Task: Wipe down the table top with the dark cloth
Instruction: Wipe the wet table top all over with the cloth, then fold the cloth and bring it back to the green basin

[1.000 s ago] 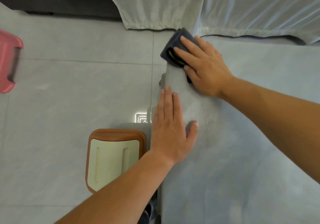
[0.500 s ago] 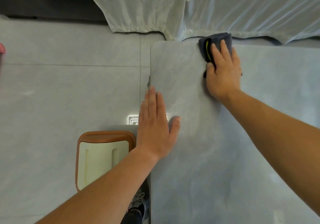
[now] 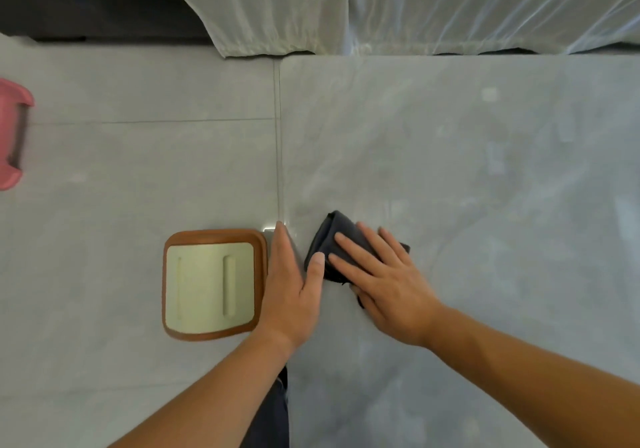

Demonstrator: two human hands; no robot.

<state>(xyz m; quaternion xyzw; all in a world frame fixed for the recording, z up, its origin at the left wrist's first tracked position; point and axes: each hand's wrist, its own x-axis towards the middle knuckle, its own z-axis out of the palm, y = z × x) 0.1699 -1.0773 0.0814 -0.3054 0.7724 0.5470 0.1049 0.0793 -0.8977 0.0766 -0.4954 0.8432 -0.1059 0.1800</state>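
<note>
The grey marbled table top (image 3: pixel 467 188) fills the right side of the head view. A folded dark cloth (image 3: pixel 334 239) lies on it close to the left edge. My right hand (image 3: pixel 384 279) presses flat on the cloth with straight, spread fingers and covers its near part. My left hand (image 3: pixel 291 285) rests flat along the table's left edge, and its thumb touches the cloth's left corner.
A brown-rimmed stool with a cream seat (image 3: pixel 211 285) stands on the tiled floor just left of the table edge. A pink plastic object (image 3: pixel 12 132) sits at the far left. White sheeting (image 3: pixel 381 4) hangs over furniture behind the table's far edge.
My right hand has dragged the cloth from the table's far edge back toward me, down to beside my left hand. My left hand has stayed on the left edge.
</note>
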